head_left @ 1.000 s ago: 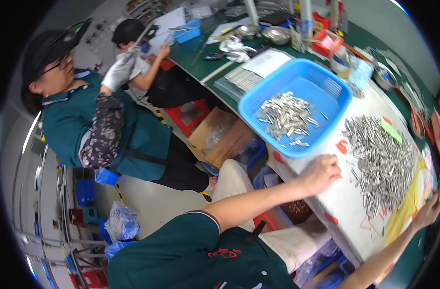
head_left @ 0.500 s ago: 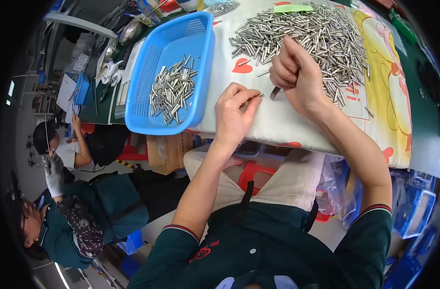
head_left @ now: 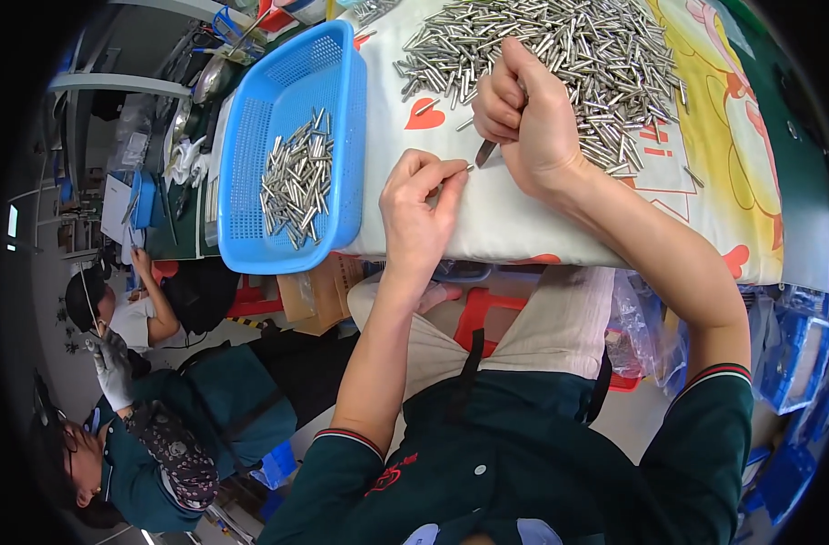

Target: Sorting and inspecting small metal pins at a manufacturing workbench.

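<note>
Both hands moved closer: left hand (head_left: pixel 421 204) pinches pin (head_left: pixel 457 170), right hand (head_left: pixel 523 113) grips tool (head_left: pixel 484 153).

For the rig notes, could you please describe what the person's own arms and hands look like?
Both hands, the left hand and the right hand, are bare, without gloves or rings in view. The forearms are bare too. Short dark green sleeves end above the elbows in cuffs trimmed with red and white stripes.
</note>
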The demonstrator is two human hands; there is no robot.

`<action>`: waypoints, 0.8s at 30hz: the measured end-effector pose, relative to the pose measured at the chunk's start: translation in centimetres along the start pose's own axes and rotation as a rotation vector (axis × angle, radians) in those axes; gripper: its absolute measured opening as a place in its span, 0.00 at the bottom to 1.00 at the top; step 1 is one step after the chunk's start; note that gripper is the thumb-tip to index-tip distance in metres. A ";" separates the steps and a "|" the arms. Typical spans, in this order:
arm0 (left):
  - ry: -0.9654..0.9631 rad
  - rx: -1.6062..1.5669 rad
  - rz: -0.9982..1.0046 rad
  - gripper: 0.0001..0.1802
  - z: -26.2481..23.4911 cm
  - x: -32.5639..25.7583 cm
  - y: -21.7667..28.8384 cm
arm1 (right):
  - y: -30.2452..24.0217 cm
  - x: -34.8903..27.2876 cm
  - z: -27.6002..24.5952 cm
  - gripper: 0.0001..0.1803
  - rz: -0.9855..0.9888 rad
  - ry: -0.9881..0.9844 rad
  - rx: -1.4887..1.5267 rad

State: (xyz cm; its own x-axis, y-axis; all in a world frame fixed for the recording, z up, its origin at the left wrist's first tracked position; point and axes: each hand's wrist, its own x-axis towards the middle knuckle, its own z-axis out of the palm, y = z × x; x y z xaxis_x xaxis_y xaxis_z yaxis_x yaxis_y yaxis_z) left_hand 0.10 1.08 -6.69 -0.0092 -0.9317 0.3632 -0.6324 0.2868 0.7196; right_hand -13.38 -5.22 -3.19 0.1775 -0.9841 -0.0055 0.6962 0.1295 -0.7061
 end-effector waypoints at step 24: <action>-0.013 0.010 -0.002 0.07 0.1 0.0 0.0 | -0.2 -0.1 0.4 0.22 0.060 -0.003 -0.028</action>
State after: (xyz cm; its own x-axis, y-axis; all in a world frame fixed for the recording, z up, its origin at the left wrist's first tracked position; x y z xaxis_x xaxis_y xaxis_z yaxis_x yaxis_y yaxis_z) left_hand 0.04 1.03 -6.77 -0.0181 -0.9351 0.3539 -0.6398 0.2829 0.7146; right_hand -13.30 -5.07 -2.77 0.2200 -0.9744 -0.0463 0.6644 0.1844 -0.7243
